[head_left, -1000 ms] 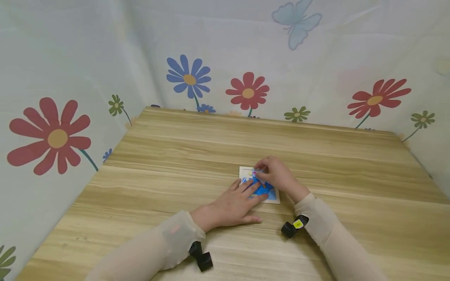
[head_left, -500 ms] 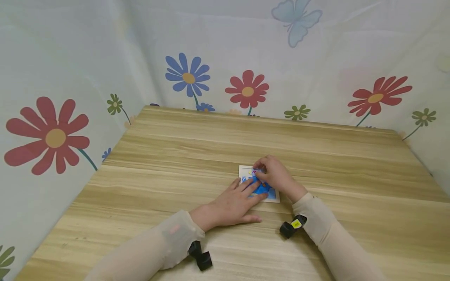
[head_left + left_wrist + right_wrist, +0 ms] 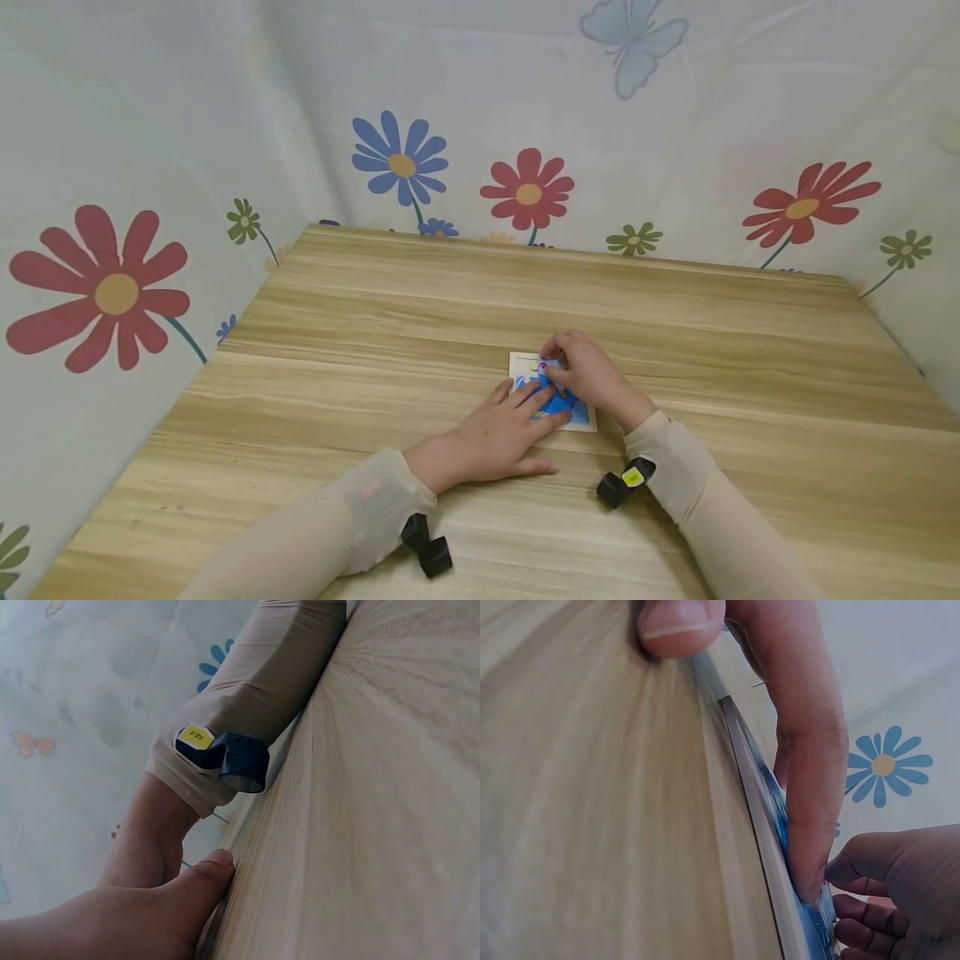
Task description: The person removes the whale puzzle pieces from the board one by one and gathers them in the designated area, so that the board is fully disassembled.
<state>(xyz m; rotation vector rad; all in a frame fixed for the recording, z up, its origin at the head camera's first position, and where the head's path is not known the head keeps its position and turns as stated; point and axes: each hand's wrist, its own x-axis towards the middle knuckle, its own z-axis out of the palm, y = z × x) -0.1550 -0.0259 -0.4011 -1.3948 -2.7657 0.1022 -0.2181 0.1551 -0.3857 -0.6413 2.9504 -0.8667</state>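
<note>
A small square picture puzzle board [image 3: 590, 427] with a white border and a blue picture lies on the wooden table. My left hand [image 3: 491, 437] rests on it from the left, fingers spread and straight over the picture, thumb on the table. At the board's upper part my right hand [image 3: 594, 379] bends its thumb and fingers together and pinches a small puzzle piece [image 3: 543, 367], pale blue with a pink mark and mostly hidden by the fingers. In the right wrist view, a left finger [image 3: 810, 787] presses onto the board, close to my curled right hand [image 3: 907, 885].
The wood-grain table [image 3: 360, 317] stretches out around the board. Behind it hangs a pale curtain [image 3: 465, 75] printed with flowers and a butterfly. Black wrist cameras stick out from both beige sleeves [image 3: 360, 517], low over the table.
Both hands stay nearly still at the board; the right forearm has shifted very slightly to the left. The whole head view has drifted a little.
</note>
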